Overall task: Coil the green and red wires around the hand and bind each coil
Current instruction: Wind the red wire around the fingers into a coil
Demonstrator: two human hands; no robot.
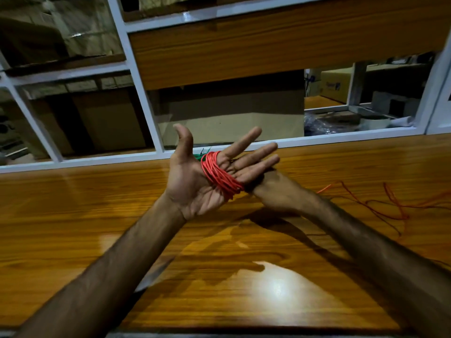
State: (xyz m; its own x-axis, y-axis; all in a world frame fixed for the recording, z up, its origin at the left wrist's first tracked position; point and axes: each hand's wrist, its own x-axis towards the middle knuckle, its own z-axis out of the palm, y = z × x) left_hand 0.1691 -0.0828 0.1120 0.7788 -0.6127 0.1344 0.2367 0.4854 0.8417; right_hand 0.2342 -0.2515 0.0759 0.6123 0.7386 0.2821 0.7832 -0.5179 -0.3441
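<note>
Head view: both bare forearms reach out over a glossy, orange-brown wooden tabletop (97, 206).
Left hand (195, 184): palm up, thumb raised, fingers spread and straight, closed on nothing.
Red wire coil (219, 175): many turns of thin red plastic-coated wire wound across the left palm at the base of the fingers, running behind the hand.
Right hand (275, 191): tucked under and behind the left fingers, back of the hand up; its fingers are hidden, so their state cannot be told.
Loose red wire (395, 206): slack loops lying on the tabletop to the right, well apart from the coil, blurred.
Green wire (201, 154): a small bit shows just behind the left hand, near the white frame (146, 103) of the shelving.
</note>
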